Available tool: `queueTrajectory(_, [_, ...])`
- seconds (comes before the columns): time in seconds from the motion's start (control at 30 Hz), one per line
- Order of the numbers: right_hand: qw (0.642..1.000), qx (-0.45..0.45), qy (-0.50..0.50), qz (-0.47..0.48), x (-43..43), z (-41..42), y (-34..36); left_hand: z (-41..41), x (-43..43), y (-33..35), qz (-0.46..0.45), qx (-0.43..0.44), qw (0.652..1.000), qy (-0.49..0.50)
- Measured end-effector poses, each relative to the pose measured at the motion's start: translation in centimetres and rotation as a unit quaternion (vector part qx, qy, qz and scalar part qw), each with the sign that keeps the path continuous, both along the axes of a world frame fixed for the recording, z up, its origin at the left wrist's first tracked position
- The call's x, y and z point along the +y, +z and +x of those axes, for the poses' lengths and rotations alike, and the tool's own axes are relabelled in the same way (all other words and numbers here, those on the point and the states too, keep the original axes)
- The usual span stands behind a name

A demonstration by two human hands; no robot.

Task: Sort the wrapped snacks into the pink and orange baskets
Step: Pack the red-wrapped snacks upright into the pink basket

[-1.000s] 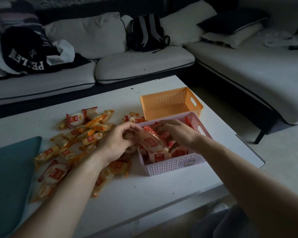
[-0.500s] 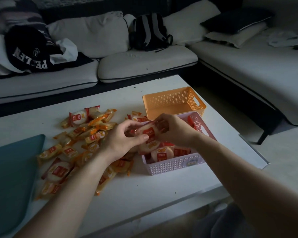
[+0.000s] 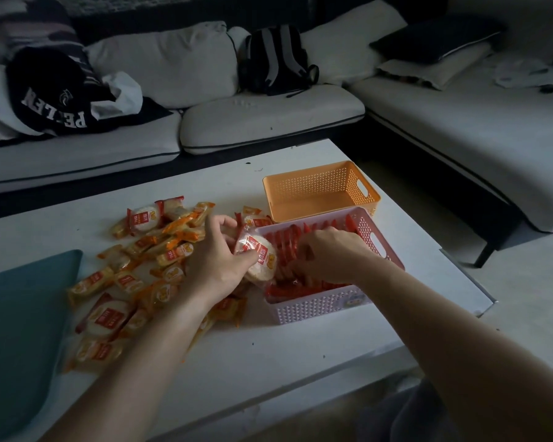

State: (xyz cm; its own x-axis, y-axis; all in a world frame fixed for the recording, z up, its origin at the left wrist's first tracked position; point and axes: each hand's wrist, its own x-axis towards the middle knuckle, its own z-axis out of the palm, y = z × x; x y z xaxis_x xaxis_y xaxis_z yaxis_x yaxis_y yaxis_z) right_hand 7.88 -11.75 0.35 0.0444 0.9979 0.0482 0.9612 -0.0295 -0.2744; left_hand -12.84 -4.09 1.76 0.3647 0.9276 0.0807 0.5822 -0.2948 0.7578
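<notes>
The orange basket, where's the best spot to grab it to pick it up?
Probably by the cut-out handle slot in the right end wall of the orange basket. Come from the right side: the pink basket sits right against its near wall.

right hand [image 3: 328, 254]: fingertips were buried among red wrappers in the pink basket [image 3: 320, 306]
teal mat [image 3: 20, 320]: was cut off by the left edge
wrapper print: was too small to read
</notes>
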Motion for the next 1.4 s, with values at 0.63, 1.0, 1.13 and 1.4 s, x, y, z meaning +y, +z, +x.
queueTrajectory(0.63, [0.974, 0.11, 0.063, -0.186, -0.6, -0.1, 1.6, 1.4, 0.9, 1.0, -0.074, -0.024, 0.997, -0.016])
queueTrajectory(1.0, [0.976, 0.149, 0.088, -0.134, -0.9, 1.1, 3.5, 1.0, 0.8, 1.0, -0.067, -0.056, 0.996, 0.02])
queueTrajectory(1.13, [0.972, 0.21, 0.042, -0.096, -2.0, 4.8, 5.5, 2.0, -0.3, 0.5, -0.12, -0.003, 0.992, -0.039])
queueTrajectory(1.4, [0.99, 0.115, 0.083, -0.011, -0.6, 2.3, 3.0, 3.5, -1.1, 0.8, -0.115, 0.147, 0.982, -0.039])
